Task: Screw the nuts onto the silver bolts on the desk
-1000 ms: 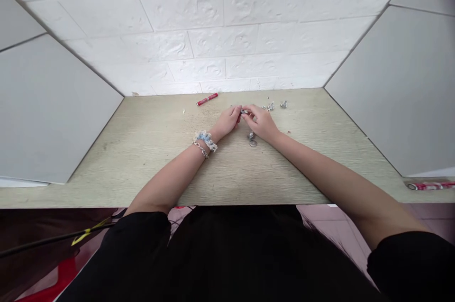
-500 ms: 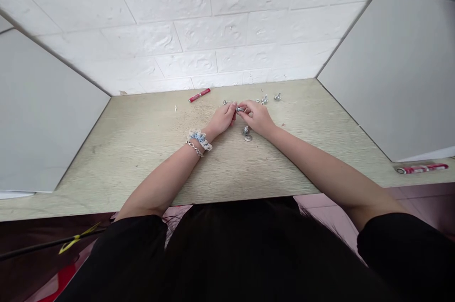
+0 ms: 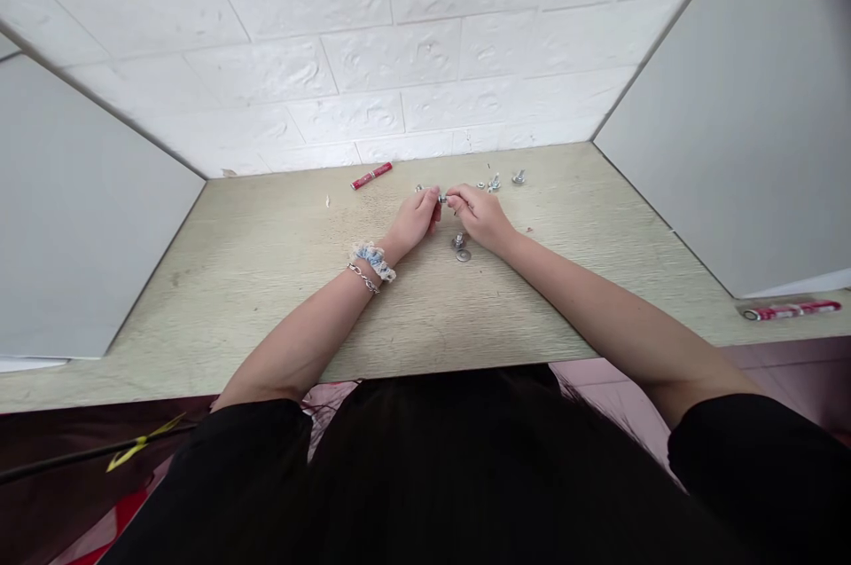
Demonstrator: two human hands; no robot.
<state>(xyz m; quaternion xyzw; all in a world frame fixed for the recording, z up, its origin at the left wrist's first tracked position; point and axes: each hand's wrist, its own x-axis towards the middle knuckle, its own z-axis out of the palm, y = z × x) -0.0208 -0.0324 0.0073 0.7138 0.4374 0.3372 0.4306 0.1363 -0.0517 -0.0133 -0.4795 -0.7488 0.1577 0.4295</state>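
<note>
Over the middle of the table, my left hand (image 3: 417, 219) pinches a small silver bolt (image 3: 442, 200) between thumb and fingers. The fingers of my right hand (image 3: 482, 217) are closed round the bolt's other end and hide part of it. Just below the hands stands another bolt (image 3: 458, 240), with a flat washer (image 3: 464, 255) lying in front of it. Behind my left fingertips a small metal piece (image 3: 418, 189) partly shows. Beyond my right hand lie a nut (image 3: 480, 185), a bolt (image 3: 494, 183) and a further bolt with a washer (image 3: 519, 177).
A red tube (image 3: 371, 176) lies near the white brick wall (image 3: 363, 117). Another red tube (image 3: 792, 311) rests at the right front edge of the pale wooden table (image 3: 412, 325). Grey panels stand at the left (image 3: 86, 219) and right (image 3: 737, 139).
My right fingers have shifted slightly and curled in more around the bolt's end. My left hand keeps its pinch, and the loose hardware stays put.
</note>
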